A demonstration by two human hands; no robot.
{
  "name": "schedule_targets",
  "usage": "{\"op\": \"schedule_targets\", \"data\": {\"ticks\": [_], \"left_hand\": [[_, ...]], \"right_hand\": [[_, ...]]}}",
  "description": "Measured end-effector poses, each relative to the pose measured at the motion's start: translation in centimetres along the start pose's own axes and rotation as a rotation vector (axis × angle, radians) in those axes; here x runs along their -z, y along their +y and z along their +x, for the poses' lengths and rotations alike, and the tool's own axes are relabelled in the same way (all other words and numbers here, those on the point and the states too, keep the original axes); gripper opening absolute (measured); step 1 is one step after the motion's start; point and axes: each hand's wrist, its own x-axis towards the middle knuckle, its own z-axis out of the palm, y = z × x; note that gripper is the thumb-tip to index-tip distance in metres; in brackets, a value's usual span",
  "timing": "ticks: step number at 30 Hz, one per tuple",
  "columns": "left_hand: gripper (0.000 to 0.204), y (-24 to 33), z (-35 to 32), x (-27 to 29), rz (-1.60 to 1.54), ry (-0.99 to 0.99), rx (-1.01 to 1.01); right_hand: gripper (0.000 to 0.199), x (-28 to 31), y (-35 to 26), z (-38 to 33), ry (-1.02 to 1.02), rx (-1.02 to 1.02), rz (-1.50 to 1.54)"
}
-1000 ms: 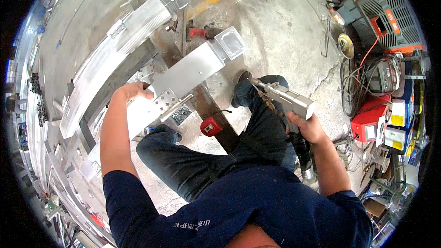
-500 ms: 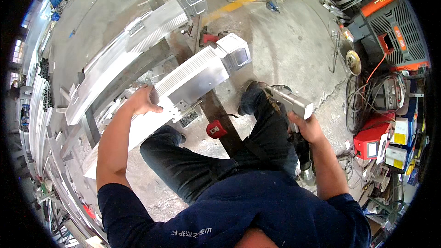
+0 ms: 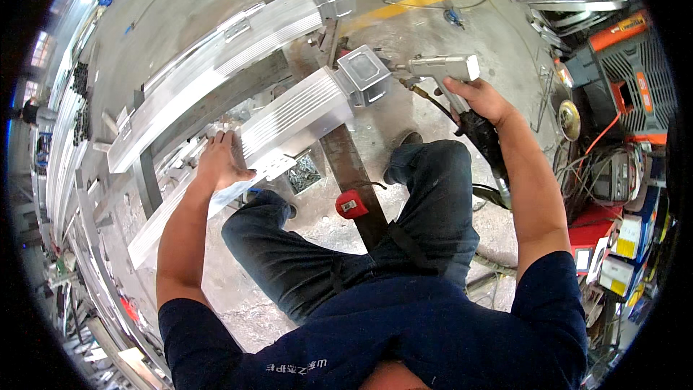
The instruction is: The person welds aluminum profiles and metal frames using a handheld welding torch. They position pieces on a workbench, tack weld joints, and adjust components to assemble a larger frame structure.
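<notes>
My left hand [image 3: 220, 161] lies across the near aluminium post [image 3: 297, 108], fingers spread and thumb out along its side. This ribbed, silvery post runs from lower left to upper right and ends in a square cap [image 3: 363, 68]. Wrapped around the handle of a pistol-shaped silver power tool [image 3: 442, 67] with a hose is my right hand [image 3: 482, 98]. The tool's front points left, close to the cap; whether they touch I cannot tell. A second aluminium post [image 3: 238, 54] lies parallel, farther off. Both rest on a dark metal bar [image 3: 350, 162].
A red tape measure [image 3: 351, 204] sits on the bar near my knees. Below the near post is a tray of small metal fasteners [image 3: 303, 175]. A grey and orange machine [image 3: 635, 79], cables and boxes [image 3: 622, 245] line the right. Long metal profiles [image 3: 61, 195] are stacked at left.
My right hand has lifted the power tool forward, from beside my knee to the post's end cap, and turned it to point left. My left hand stays on the near post.
</notes>
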Motion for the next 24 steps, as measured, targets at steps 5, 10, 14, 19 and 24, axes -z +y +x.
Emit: {"op": "schedule_targets", "data": {"ticks": [5,10,14,19,24], "left_hand": [[0.099,0.5,-2.3,-4.0,0.067,0.288,0.035],[0.103,3.6,-5.1,-7.5,0.068,0.54,0.056],[0.104,4.7,-6.6,-9.8,0.095,0.628,0.105],[0.105,6.2,-8.0,-10.2,0.068,0.591,0.076],[0.088,5.9,-8.5,-10.7,-0.054,0.522,-0.031]], "right_hand": [[0.069,-1.1,-0.6,-1.2,-0.061,0.095,0.067],[0.063,-1.5,3.1,-1.3,-0.054,0.108,0.056],[0.061,-2.6,4.0,-3.3,-0.059,0.178,0.127],[0.057,-3.4,5.2,-4.7,-0.016,0.209,0.111],[0.049,-3.7,8.9,-4.6,0.088,0.194,-0.167]]}}
